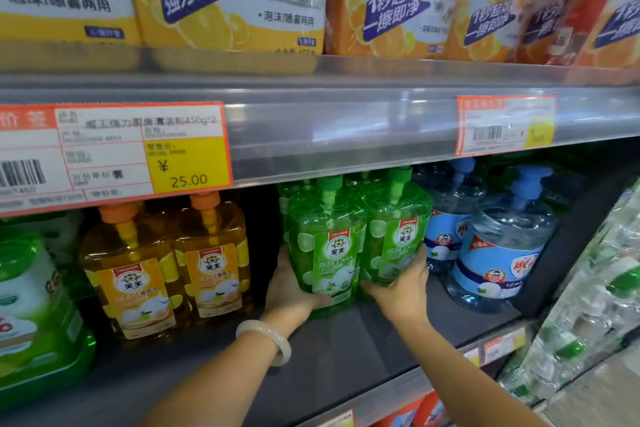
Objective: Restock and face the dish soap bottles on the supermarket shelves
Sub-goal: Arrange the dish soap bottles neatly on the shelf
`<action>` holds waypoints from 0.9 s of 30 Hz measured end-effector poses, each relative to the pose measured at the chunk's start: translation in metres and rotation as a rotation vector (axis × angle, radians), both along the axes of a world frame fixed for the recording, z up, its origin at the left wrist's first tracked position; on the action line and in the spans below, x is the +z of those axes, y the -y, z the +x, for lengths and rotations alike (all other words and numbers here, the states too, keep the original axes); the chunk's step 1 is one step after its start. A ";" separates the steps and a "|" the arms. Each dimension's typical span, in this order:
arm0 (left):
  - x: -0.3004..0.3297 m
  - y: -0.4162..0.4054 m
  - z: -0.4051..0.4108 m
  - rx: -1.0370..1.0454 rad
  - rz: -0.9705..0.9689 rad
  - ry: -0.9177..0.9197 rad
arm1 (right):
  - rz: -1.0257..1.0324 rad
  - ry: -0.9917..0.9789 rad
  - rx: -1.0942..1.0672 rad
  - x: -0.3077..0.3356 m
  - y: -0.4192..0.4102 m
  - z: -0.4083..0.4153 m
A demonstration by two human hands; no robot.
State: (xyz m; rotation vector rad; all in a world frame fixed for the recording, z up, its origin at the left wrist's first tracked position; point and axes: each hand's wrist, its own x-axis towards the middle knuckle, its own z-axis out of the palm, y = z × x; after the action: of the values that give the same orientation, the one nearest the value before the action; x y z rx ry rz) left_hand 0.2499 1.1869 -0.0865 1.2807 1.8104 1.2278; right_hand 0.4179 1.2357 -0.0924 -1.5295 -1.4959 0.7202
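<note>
Dish soap in green pump bottles is what I have in hand: my left hand [289, 291] wraps the lower left side of the left green bottle [327, 246], and my right hand [403, 288] cups the base and right side of the right green bottle [394, 229]. Both stand upright, touching each other, set back on the dark shelf [346, 357], labels forward. A pale bangle [268, 340] sits on my left wrist.

I judge this to be the facing step: the pair needs drawing forward toward the shelf lip, kept square and level with the two orange bottles [166, 263] to the left, which stand nearer the front. The blue bottles [498, 246] sit just beside on the right, so the right hand has little room.

More green bottles seem to stand behind the pair, but how many I cannot tell. My fingertips are hidden behind the bottles. The price tag [114, 156] overhead covers the orange pump tops, and its small print is blurred.
</note>
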 end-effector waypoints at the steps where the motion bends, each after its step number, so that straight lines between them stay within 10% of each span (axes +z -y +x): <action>1: 0.001 0.000 0.001 0.000 -0.002 -0.002 | 0.001 -0.003 0.000 0.000 -0.001 0.001; 17: 0.006 0.001 0.017 0.122 -0.237 -0.206 | -0.092 0.091 0.066 0.014 0.008 0.011; 27: 0.010 0.035 0.031 0.135 -0.021 -0.507 | 0.439 0.508 0.470 0.035 0.066 -0.020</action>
State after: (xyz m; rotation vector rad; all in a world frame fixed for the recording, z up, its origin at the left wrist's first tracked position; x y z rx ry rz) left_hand 0.2808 1.1518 -0.0760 1.5824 2.2871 1.0051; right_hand 0.3979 1.1695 -0.0574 -1.0692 -2.2630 0.2197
